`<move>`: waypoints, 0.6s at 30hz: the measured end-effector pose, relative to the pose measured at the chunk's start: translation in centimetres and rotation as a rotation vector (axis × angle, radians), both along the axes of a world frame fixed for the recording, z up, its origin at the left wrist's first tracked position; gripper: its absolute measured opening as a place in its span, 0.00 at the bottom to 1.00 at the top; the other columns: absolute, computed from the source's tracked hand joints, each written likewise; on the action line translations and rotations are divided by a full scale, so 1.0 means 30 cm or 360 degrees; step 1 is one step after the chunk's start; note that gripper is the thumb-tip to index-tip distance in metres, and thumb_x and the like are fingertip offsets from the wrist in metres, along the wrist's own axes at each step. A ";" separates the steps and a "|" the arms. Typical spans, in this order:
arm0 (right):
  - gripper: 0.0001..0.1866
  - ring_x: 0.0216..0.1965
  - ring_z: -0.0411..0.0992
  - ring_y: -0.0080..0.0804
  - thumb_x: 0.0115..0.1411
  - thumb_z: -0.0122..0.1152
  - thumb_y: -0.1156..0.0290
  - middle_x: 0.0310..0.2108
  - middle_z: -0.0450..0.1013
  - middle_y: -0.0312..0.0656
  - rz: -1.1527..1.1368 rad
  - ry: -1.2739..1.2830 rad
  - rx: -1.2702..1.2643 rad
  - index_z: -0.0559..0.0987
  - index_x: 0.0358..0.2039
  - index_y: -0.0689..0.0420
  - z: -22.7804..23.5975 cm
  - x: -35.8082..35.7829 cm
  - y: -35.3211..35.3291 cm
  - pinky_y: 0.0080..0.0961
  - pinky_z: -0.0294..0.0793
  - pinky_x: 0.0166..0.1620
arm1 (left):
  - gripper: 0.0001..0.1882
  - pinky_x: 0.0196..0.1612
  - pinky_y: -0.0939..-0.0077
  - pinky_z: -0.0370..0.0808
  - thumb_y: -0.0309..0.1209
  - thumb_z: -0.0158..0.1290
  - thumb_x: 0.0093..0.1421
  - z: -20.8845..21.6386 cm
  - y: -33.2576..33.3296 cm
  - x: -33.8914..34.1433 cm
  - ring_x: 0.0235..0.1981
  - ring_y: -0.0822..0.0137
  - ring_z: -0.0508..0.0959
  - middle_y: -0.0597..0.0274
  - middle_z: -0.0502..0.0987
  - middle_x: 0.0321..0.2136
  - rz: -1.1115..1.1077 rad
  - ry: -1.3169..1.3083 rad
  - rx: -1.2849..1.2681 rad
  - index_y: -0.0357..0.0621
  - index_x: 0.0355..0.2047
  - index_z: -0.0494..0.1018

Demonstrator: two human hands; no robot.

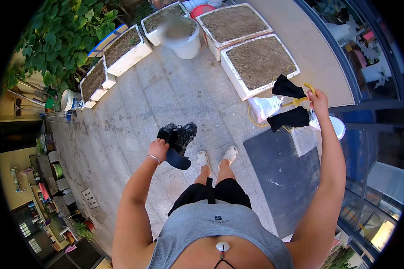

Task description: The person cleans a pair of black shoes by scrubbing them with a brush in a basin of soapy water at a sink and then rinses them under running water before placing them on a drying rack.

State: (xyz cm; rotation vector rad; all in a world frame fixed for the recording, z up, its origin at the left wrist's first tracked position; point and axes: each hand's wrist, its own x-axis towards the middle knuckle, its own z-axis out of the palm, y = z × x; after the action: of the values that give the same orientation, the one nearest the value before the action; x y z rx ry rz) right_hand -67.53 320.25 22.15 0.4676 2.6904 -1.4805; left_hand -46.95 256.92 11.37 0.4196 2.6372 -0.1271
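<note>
My left hand (pixel 158 147) is closed on a pair of black shoes, held above the paving. One black lace-up shoe (pixel 184 136) shows its laces. Below it a dark, smooth curved piece (pixel 177 159) juts out; whether it is part of the other shoe I cannot tell. Out to the right, my right hand (pixel 318 102) grips a yellow clothes hanger (pixel 297 102). Two black socks (pixel 289 87) appear to hang on it, one on each side. Beyond them a white sneaker (pixel 265 109) stands near a planter, partly covered by the socks.
Soil-filled white planter boxes (pixel 224 66) and a white bucket (pixel 187 48) line the far side. A dark mat (pixel 274 172) lies right of my feet, with a pale block (pixel 304 141) at its corner. A round white object (pixel 338 127) sits behind my right forearm. Leafy plants (pixel 67 33) grow far left.
</note>
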 end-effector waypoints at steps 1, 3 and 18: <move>0.07 0.13 0.58 0.14 0.61 0.55 0.69 0.17 0.67 0.31 0.0016 -0.0013 -0.0037 0.76 0.29 0.59 0.034 0.004 -0.027 0.16 0.57 0.17 | 0.08 0.42 0.64 0.70 0.29 0.56 0.43 -0.001 -0.011 0.001 0.41 0.59 0.72 0.61 0.72 0.31 0.0007 -0.0023 -0.0016 0.50 0.28 0.75; 0.07 0.13 0.58 0.14 0.60 0.55 0.70 0.17 0.67 0.30 0.0050 -0.0039 -0.0112 0.76 0.30 0.59 0.098 0.009 -0.089 0.15 0.56 0.17 | 0.09 0.42 0.65 0.69 0.28 0.56 0.42 0.000 -0.045 0.011 0.41 0.58 0.72 0.61 0.72 0.32 0.0041 -0.0060 -0.0038 0.50 0.28 0.76; 0.06 0.12 0.63 0.18 0.60 0.55 0.72 0.18 0.72 0.35 0.0404 0.0011 0.0034 0.76 0.31 0.62 0.180 -0.057 -0.764 0.18 0.63 0.17 | 0.09 0.41 0.63 0.71 0.31 0.58 0.45 -0.052 -0.405 0.322 0.42 0.58 0.72 0.59 0.74 0.32 0.0674 -0.0033 -0.0182 0.49 0.29 0.77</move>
State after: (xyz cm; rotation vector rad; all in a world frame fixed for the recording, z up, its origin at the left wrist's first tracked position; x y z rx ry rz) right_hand -69.25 297.34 27.53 0.1146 2.6521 -1.3869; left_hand -37.28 244.78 9.81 -0.1768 2.6172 -0.1338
